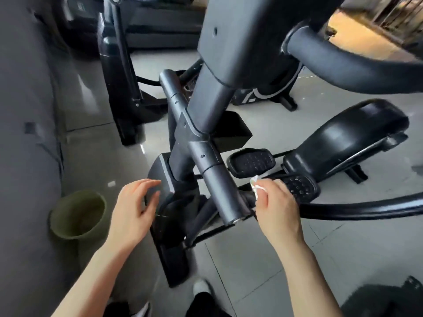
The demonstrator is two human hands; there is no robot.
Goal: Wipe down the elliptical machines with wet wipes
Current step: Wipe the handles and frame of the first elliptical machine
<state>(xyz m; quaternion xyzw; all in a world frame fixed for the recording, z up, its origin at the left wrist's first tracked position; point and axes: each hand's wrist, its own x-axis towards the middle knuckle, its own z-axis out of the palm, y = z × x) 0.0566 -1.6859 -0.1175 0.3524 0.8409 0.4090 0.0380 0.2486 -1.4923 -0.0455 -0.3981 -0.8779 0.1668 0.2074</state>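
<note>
A dark grey elliptical machine (206, 106) fills the middle of the view, its thick cross tube (217, 181) running toward me. My right hand (274, 209) grips a crumpled white wet wipe (257, 185) just right of the tube's near end. My left hand (135, 209) hovers with relaxed, spread fingers beside the left end cap (164, 177), holding nothing. Black pedals (251, 162) lie beyond my right hand.
An olive-green bin (77, 213) stands on the tiled floor at the left, next to a grey wall. A second black machine (119, 88) stands behind on the left, and another (343, 136) on the right. A curved black handlebar (343, 62) crosses the upper right. My shoes (201, 287) show below.
</note>
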